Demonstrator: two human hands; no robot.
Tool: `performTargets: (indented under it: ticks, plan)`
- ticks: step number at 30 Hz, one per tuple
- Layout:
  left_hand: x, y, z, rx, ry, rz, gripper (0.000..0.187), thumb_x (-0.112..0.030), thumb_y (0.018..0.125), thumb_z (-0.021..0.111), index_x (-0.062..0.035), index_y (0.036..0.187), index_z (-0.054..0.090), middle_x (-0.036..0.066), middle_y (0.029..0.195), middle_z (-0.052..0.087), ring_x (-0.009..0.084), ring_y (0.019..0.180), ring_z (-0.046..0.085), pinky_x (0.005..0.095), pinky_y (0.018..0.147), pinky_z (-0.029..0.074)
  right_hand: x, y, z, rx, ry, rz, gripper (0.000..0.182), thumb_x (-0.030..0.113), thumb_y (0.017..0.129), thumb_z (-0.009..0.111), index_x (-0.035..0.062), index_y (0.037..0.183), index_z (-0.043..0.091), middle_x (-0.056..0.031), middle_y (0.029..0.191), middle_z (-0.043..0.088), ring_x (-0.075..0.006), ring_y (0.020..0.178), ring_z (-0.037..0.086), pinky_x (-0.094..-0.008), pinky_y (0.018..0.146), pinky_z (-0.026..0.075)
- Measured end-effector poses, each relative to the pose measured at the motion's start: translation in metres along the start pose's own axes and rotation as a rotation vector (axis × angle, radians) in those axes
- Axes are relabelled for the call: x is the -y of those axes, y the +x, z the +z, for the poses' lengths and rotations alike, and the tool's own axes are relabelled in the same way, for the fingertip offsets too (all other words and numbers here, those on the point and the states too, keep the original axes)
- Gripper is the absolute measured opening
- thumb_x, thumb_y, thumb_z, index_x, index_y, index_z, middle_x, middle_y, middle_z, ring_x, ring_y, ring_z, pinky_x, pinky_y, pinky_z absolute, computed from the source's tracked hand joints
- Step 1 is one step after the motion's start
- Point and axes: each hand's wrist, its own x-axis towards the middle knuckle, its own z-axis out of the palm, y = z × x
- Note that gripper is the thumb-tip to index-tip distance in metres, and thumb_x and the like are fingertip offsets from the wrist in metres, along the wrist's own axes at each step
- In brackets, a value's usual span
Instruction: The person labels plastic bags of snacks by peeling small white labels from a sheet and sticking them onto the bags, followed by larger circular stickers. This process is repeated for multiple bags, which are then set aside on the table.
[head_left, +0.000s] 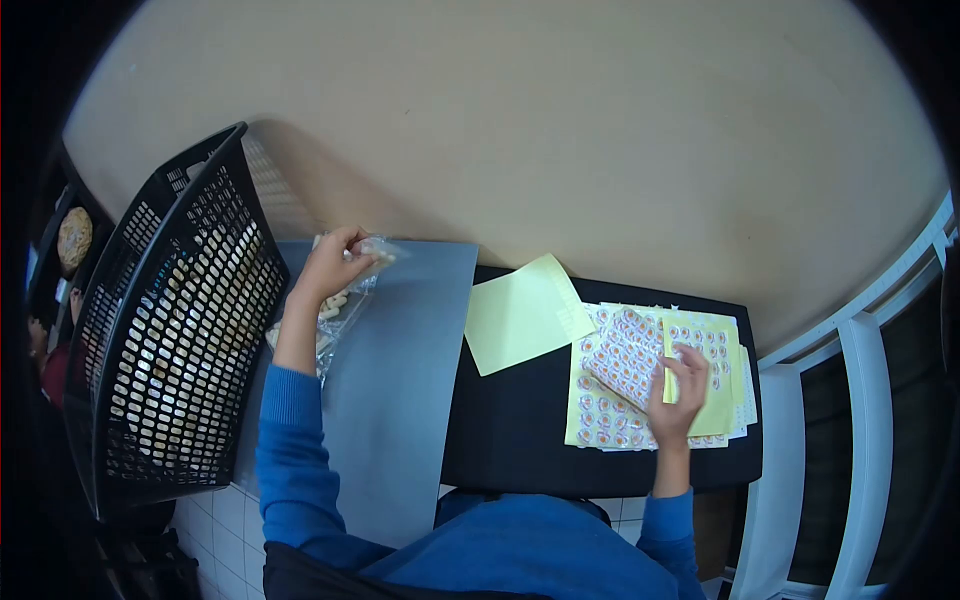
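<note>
My left hand (338, 264) is closed on a small clear plastic bag (381, 254) with pale pieces in it, over the grey tabletop. Below that hand lie more clear bags (330, 308) of pale, stubby pieces, partly covered by my wrist. On the right, my right hand (682, 392) is over sheets of round stickers (610, 415) with orange centres. Its fingers are curled in towards the thumb; whatever they pinch, if anything, is too small to make out. A folded or curled sticker sheet (628, 358) lies beside the fingertips. Left of the sheets rests a plain yellow sheet (525, 315).
A tall black plastic basket (190, 330), filled with many pale-looking pieces, stands at the left of the grey tabletop (400, 400). The sheets lie on a black surface (510, 430). A beige wall rises behind. White rails (865, 430) are at the right.
</note>
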Motion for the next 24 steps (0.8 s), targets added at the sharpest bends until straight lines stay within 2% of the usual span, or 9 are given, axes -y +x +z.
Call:
performTargets:
  ticks: [2,3,5,7,11,12,16,18,24]
  plan:
    - [-0.028,-0.011,-0.009,-0.092,-0.251,0.055,0.021,-0.016,0.071,0.063,-0.0049,0.086,0.053,0.005,0.081,0.055,0.0139,0.069,0.052,0.0265,0.062,0.042,0.024,0.014,0.013,0.076,0.167,-0.02,0.022,-0.002,0.067,0.061,0.0033,0.088,0.058,-0.0143,0.101,0.051,-0.0296,0.097,0.051,-0.0378,0.083,0.042]
    - [-0.046,-0.018,-0.009,-0.094,-0.252,0.056,0.021,-0.016,0.071,0.063,-0.0049,0.086,0.053,0.005,0.081,0.055,0.0139,0.069,0.052,0.0265,0.062,0.042,0.035,0.022,0.018,0.107,0.249,-0.026,0.022,-0.001,0.067,0.062,0.0032,0.088,0.058,-0.0138,0.1,0.052,-0.0291,0.095,0.052,-0.037,0.083,0.042]
    - [-0.09,-0.035,0.0,-0.11,-0.904,0.054,0.014,-0.013,0.075,0.061,-0.0044,0.081,0.052,0.003,0.078,0.053,0.0085,0.072,0.049,0.0239,0.064,0.04,0.061,0.041,0.022,0.121,0.342,-0.017,0.025,0.002,0.067,0.063,0.003,0.092,0.057,-0.0135,0.1,0.052,-0.0281,0.096,0.052,-0.0361,0.083,0.041]
    - [-0.129,-0.05,0.008,-0.082,-1.042,0.119,0.011,-0.011,0.076,0.06,-0.0046,0.08,0.051,0.002,0.078,0.052,0.008,0.073,0.048,0.0238,0.064,0.04,0.08,0.055,0.024,0.136,0.425,0.003,0.028,0.004,0.068,0.065,0.0029,0.095,0.056,-0.0133,0.101,0.052,-0.0271,0.096,0.052,-0.0351,0.084,0.041]
    - [-0.184,-0.065,0.035,-0.085,-1.294,0.254,0.008,-0.005,0.076,0.059,-0.0049,0.078,0.05,0.002,0.079,0.053,0.008,0.075,0.049,0.0238,0.066,0.04,0.099,0.067,0.026,0.247,1.128,0.273,0.037,0.011,0.074,0.065,-0.0003,0.105,0.05,-0.0103,0.103,0.051,-0.0189,0.098,0.051,-0.0324,0.084,0.04]
    - [-0.194,-0.067,0.039,-0.074,-1.303,0.258,0.008,-0.005,0.076,0.059,-0.0049,0.078,0.05,0.002,0.079,0.053,0.008,0.075,0.049,0.0238,0.066,0.04,0.106,0.068,0.021,0.251,1.249,0.323,0.027,0.009,0.077,0.062,-0.0007,0.1,0.051,-0.0088,0.098,0.052,-0.0148,0.092,0.052,-0.0285,0.081,0.041]
    - [-0.219,-0.076,0.043,-0.016,-1.367,0.325,0.011,-0.001,0.074,0.06,-0.0037,0.08,0.051,0.004,0.082,0.055,0.0099,0.077,0.051,0.0245,0.069,0.041,0.101,0.061,0.009,0.143,1.142,0.297,0.01,0.003,0.08,0.057,0.0006,0.087,0.052,-0.0061,0.086,0.051,-0.0089,0.076,0.05,-0.0212,0.07,0.04]
    - [-0.233,-0.077,0.042,-0.064,-1.439,0.386,0.019,0.003,0.071,0.062,-0.0024,0.085,0.05,0.008,0.084,0.058,0.0117,0.079,0.056,0.0254,0.07,0.044,0.1,0.056,0.003,0.119,1.099,0.292,0.009,0.003,0.08,0.057,0.0005,0.087,0.052,-0.0062,0.086,0.051,-0.0087,0.075,0.05,-0.0211,0.069,0.04]
    - [-0.236,-0.081,0.051,-0.167,-1.408,0.397,0.029,0.005,0.068,0.065,-0.0014,0.093,0.05,0.008,0.078,0.06,0.0132,0.075,0.059,0.0255,0.069,0.046,0.107,0.052,-0.001,0.047,1.088,0.271,0.01,0.002,0.077,0.057,0.0008,0.086,0.053,-0.0082,0.087,0.052,-0.0113,0.078,0.05,-0.0223,0.069,0.04]
